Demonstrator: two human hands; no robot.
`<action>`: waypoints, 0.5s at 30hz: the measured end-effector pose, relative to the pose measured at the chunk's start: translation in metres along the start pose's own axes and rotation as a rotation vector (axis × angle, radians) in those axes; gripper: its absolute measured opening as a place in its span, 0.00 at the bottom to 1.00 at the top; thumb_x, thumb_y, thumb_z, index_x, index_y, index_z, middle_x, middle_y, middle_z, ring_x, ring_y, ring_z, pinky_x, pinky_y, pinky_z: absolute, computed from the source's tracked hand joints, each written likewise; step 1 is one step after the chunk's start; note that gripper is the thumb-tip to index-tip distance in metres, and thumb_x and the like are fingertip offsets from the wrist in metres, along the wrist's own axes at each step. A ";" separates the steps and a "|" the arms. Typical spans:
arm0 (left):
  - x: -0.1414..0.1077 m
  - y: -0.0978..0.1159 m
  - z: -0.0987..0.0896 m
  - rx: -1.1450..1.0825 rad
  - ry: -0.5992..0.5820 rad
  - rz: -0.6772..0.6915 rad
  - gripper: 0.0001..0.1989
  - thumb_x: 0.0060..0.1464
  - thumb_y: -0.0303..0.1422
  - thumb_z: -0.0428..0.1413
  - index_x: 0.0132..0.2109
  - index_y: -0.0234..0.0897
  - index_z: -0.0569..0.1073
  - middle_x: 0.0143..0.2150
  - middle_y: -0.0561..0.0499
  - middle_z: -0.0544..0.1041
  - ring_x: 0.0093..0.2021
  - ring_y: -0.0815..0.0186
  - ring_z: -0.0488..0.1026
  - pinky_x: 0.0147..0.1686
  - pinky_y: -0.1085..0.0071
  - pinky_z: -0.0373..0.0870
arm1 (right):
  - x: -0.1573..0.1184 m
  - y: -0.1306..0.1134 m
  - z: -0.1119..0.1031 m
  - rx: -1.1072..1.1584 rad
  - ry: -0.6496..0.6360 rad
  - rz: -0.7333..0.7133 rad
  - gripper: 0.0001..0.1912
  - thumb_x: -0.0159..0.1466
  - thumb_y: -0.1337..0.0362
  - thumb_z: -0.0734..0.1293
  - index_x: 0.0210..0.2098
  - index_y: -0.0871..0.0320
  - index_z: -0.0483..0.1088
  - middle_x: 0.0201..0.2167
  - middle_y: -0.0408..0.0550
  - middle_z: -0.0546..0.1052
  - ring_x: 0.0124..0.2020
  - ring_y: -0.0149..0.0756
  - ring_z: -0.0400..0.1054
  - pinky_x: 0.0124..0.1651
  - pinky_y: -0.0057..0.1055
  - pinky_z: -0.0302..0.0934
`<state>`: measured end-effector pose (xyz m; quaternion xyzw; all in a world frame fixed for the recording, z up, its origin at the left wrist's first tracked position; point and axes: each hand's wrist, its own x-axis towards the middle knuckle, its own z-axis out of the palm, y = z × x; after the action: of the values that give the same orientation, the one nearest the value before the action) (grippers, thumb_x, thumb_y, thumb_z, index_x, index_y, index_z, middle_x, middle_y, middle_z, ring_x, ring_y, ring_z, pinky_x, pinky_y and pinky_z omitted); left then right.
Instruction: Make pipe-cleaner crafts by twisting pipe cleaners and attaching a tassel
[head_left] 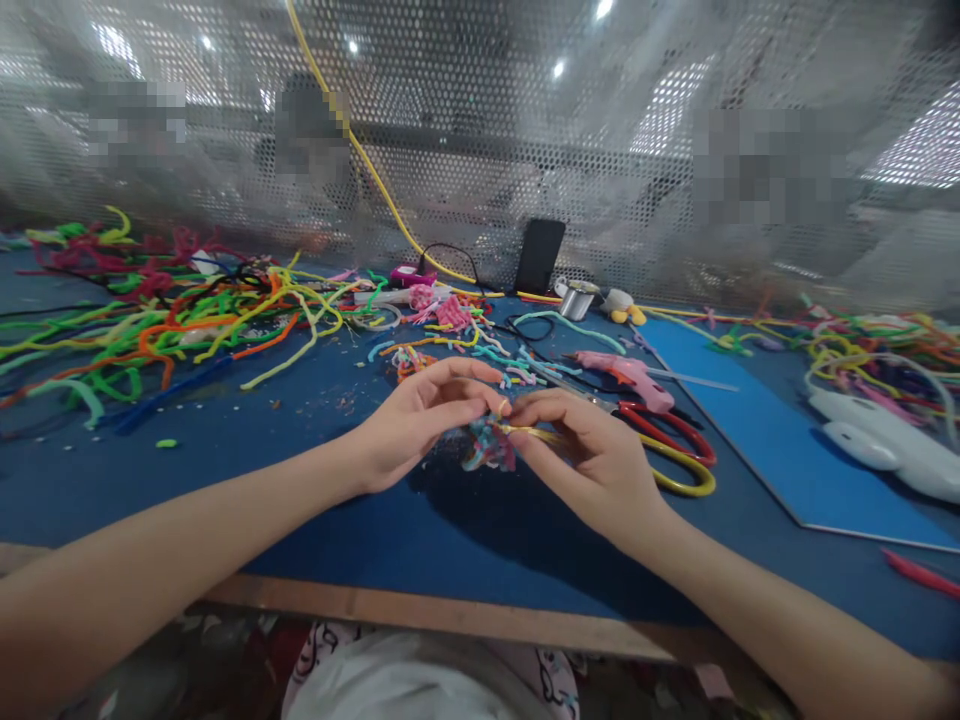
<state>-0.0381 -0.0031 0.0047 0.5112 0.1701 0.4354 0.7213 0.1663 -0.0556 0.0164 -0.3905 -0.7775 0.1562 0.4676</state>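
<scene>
Over the middle of the table, my left hand point(435, 412) is closed, with thumb and forefinger pinching at a small multicoloured bundle of pipe cleaners point(487, 447). My right hand point(596, 455) meets it from the other side, fingertips pinched on a thin yellow strand point(536, 433) that runs to the top of the bundle. The bundle hangs just below the fingertips, in blue, pink and red tones; its far side is partly hidden by the fingers. Right behind my right hand lie scissors with red and yellow loop handles point(694, 485).
A pink glue gun point(637, 380), a wire spool point(577, 300) and an upright phone point(540, 257) stand farther back. Tangled pipe cleaners point(202, 315) cover the left. To the right are a blue board point(780, 460) and a white tool point(892, 440). A perforated metal screen point(480, 150) closes off the back.
</scene>
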 end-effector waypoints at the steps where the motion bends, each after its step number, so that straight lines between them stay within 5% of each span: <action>1: -0.001 -0.001 0.002 0.018 -0.007 0.015 0.10 0.56 0.27 0.63 0.45 0.41 0.78 0.37 0.54 0.82 0.42 0.71 0.77 0.46 0.75 0.71 | -0.001 -0.001 0.001 0.001 -0.016 -0.010 0.02 0.65 0.68 0.69 0.38 0.56 0.73 0.40 0.48 0.79 0.42 0.33 0.74 0.46 0.28 0.67; 8: -0.002 -0.009 0.008 0.182 0.067 0.171 0.12 0.51 0.28 0.67 0.44 0.38 0.81 0.38 0.50 0.84 0.41 0.66 0.81 0.45 0.71 0.76 | -0.002 -0.006 0.004 0.005 -0.076 -0.034 0.03 0.65 0.68 0.68 0.39 0.56 0.72 0.39 0.48 0.79 0.39 0.30 0.75 0.39 0.22 0.68; 15: -0.004 -0.012 0.009 0.292 0.155 0.181 0.14 0.49 0.27 0.67 0.45 0.39 0.83 0.38 0.49 0.85 0.38 0.65 0.82 0.38 0.76 0.79 | -0.002 -0.005 0.007 -0.025 -0.137 -0.103 0.04 0.65 0.70 0.67 0.40 0.56 0.72 0.39 0.48 0.78 0.39 0.30 0.74 0.41 0.24 0.68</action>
<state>-0.0290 -0.0128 -0.0028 0.5887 0.2397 0.5073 0.5819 0.1583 -0.0595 0.0140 -0.3442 -0.8286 0.1489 0.4158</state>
